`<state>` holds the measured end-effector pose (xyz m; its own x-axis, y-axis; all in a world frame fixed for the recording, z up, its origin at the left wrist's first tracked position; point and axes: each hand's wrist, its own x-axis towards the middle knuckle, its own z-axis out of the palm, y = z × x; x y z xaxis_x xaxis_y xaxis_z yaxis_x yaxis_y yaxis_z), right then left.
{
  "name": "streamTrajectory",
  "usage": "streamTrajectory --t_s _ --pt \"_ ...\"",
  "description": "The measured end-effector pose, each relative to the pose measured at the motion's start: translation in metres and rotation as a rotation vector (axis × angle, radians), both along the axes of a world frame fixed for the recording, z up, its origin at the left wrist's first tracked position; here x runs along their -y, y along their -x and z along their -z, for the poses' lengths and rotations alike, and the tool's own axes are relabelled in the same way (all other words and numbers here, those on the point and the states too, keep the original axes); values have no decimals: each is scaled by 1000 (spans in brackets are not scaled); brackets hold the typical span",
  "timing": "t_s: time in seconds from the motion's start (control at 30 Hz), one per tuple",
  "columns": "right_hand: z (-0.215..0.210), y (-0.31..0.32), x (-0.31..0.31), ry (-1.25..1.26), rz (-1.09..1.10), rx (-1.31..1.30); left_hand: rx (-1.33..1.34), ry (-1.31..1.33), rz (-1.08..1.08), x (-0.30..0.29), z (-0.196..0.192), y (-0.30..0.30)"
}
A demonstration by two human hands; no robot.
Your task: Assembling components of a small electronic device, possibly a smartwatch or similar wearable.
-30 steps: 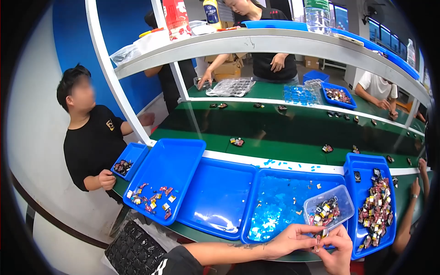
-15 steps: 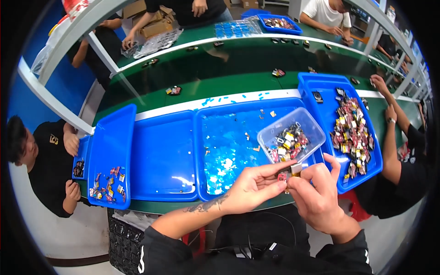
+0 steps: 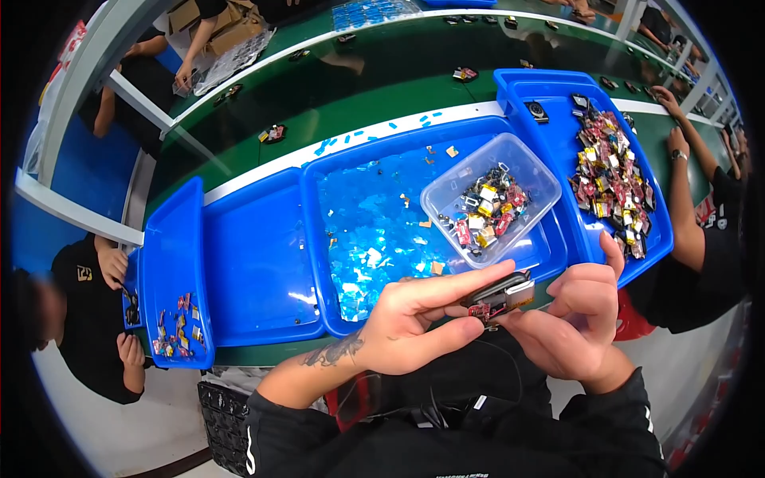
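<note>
At the far left of the frame a narrow blue tray point(image 3: 171, 263) holds a small scatter of red and yellow parts, within reach of a seated person in black point(image 3: 96, 319) at the lower left. Next to the right sits a bare blue tray point(image 3: 255, 255), then a wide blue tray point(image 3: 374, 231) littered with pale film scraps, which looks like the place peelings are dropped. In that tray's right end stands a clear plastic tub point(image 3: 490, 207) of mixed small components, close above the hands so pieces can be picked without reaching far.

In the lower centre the left hand point(image 3: 414, 319) is closed: thumb and forefinger stretch rightward and pinch a small black component point(image 3: 498, 296) with a red and tan end. The right hand point(image 3: 578, 319) meets it from the other side, fingers curled under and around the part, forefinger raised a little; both hands have hold of it, kept just in front of the tray's near edge, over the lap.

Further right, a blue bin point(image 3: 582, 103) carries a heap of similar parts, and another person's arm point(image 3: 689, 191) rests beside it at the right edge
</note>
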<state>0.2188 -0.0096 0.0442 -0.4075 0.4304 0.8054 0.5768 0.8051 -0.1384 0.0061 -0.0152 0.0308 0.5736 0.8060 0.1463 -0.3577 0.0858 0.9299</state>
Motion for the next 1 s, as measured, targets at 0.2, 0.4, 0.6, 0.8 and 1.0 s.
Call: streamTrajectory --t_s 0.2,0.4,0.6,0.8,1.0 --pt "2 0 -3 17 -43 -4 -57 -113 -6 -3 3 1" --pt "2 -1 -7 134 -106 67 -47 -72 -47 -1 8 -2" --pt "1 -1 -5 149 -128 30 -14 -94 -61 -1 8 -3" --pt "1 -1 -6 133 -124 62 -43 -2 1 -1 2 0" --pt "-1 2 -7 100 -80 91 8 14 8 -2 6 -2"
